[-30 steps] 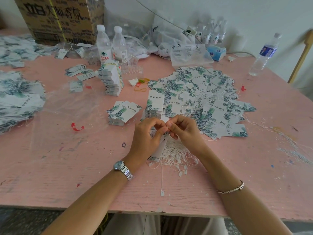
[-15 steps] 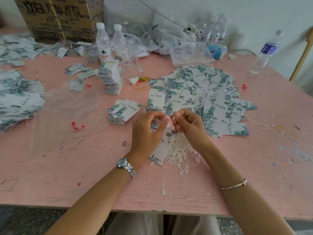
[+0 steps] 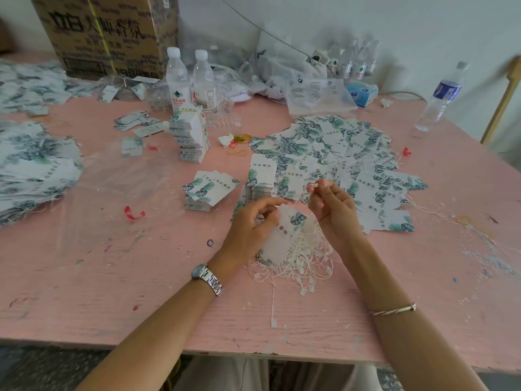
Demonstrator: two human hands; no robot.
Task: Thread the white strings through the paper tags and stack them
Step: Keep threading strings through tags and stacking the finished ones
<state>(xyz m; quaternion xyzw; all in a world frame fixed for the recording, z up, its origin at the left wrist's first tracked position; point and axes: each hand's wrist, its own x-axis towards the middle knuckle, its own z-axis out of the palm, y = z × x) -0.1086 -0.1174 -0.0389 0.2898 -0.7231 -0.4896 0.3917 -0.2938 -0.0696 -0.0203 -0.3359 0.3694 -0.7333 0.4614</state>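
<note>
Cardboard box (image 3: 107, 35) back left on pink table (image 3: 112, 292); two water bottles (image 3: 177, 80) beside it; third bottle (image 3: 441, 98) far right; blue tissue pack (image 3: 361, 93) near wall; red scrap (image 3: 134, 213) left of centre.

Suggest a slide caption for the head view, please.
Left hand holds a white leaf-printed paper tag while right hand pinches a white string above it.

The cardboard box (image 3: 107, 35) carried large black characters: 立白, then 大师香氛. The left water bottle (image 3: 178, 88) had a red label reading 农夫山泉. The stack's top tag (image 3: 260, 173) and the held tag (image 3: 282, 232) each ended in 服饰, and the characters before that were less clear.
</note>
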